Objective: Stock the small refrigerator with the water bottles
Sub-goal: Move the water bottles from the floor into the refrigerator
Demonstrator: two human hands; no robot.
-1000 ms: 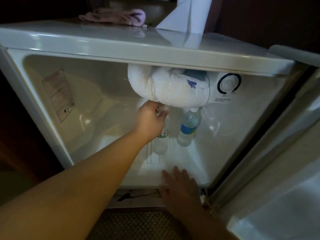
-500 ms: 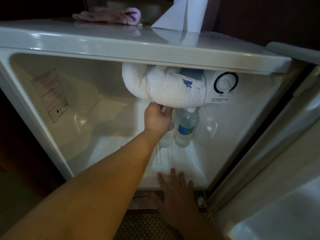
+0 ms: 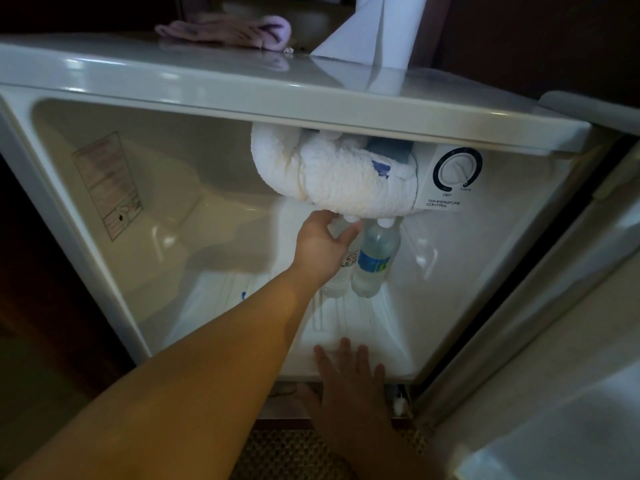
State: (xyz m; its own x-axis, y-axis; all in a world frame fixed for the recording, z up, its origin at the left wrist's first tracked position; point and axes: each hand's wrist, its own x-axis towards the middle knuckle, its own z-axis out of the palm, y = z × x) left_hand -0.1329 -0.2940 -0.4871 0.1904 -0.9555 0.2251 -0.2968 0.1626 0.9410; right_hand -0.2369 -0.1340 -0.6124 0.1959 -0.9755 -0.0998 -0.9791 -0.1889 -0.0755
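Two bottles stand at the back of the fridge (image 3: 104,258): the left hand (image 3: 320,245) holds one bottle (image 3: 341,271), touching a blue-label bottle (image 3: 375,261), while the right hand (image 3: 349,382) rests flat on the fridge floor's front edge.

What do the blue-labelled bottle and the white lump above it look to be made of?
Blue-labelled bottle: likely clear, glossy plastic; the liner shows through it, and it has a white cap. White lump: probably frost or ice; its surface looks matte, rough and bulging.
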